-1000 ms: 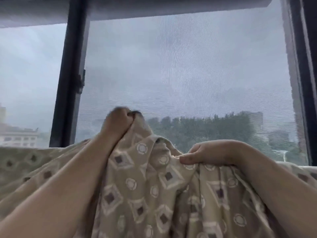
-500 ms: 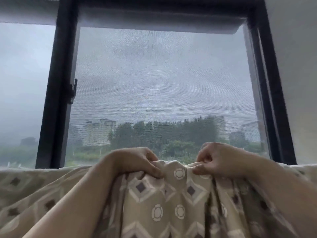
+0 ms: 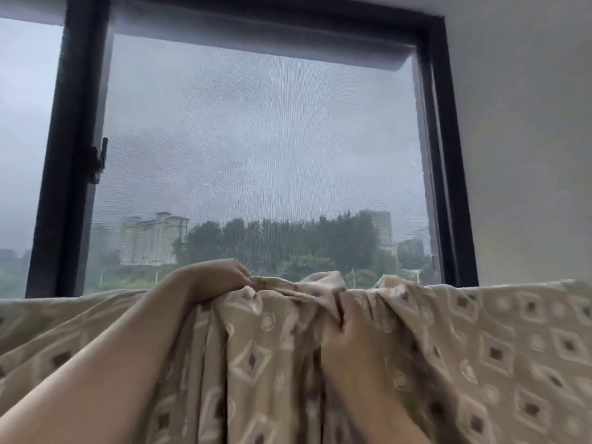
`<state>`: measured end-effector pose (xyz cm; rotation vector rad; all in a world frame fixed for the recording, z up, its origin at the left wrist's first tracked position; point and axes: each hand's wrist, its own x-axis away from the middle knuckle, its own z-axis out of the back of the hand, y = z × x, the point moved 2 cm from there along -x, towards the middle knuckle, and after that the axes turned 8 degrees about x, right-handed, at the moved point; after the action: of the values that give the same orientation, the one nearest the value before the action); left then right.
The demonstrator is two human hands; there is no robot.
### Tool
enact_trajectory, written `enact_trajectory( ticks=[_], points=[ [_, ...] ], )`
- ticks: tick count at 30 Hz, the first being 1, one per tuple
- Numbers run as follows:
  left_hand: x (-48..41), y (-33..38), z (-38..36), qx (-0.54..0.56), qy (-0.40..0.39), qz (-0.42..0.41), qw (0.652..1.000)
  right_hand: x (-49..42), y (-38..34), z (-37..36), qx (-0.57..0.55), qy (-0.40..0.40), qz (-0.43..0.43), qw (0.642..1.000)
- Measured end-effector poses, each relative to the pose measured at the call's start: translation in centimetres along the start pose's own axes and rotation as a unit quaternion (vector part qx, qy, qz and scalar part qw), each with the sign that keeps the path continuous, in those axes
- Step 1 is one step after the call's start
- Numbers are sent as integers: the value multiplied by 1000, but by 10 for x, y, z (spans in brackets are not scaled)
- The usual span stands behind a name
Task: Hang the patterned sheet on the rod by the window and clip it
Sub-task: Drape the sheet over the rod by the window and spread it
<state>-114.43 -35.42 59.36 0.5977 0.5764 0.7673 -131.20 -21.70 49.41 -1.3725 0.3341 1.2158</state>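
The patterned sheet (image 3: 480, 347), beige with diamonds and circles, is draped across the bottom of the view in front of the window; the rod beneath its top edge is hidden. My left hand (image 3: 221, 277) pinches a bunched fold at the sheet's top edge. My right hand (image 3: 349, 334) presses flat against the cloth just below the top edge, fingers pointing up into the gathered folds. No clip is in view.
A black-framed window (image 3: 439, 155) with a mesh screen fills the view behind the sheet, with a latch (image 3: 99, 158) on the left mullion. A white wall (image 3: 528, 155) stands to the right. Trees and buildings lie outside.
My right hand has dropped from pinching the top edge to lying on the front of the sheet. My left hand still holds the fold. The camera has shifted to the right.
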Motion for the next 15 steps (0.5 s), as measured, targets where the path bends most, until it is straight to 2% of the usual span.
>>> enact_trajectory(
  ticks=[2,3,4,6,8,11,13,15],
  points=[
    [-2,0,4,-49,27,11,998,-38,-20,16,-23,45,46,998],
    [-3,0,5,-42,31,19,998,-60,-26,14,-28,42,56,997],
    [-4,0,5,-35,40,27,998,-80,-33,10,-35,13,60,998],
    [-3,0,5,-74,76,42,993,-105,-37,-9,-6,-99,58,993],
    [-1,-1,4,-98,165,23,981,-110,-34,-22,63,-209,87,972],
    [14,-4,-4,-95,385,-57,916,-103,-29,-27,173,-313,143,923],
    [28,-7,-15,-83,437,-91,891,-100,-25,-35,263,-355,173,880],
    [43,-16,-24,-58,471,-132,870,-99,-21,-43,302,-358,199,861]
  ],
)
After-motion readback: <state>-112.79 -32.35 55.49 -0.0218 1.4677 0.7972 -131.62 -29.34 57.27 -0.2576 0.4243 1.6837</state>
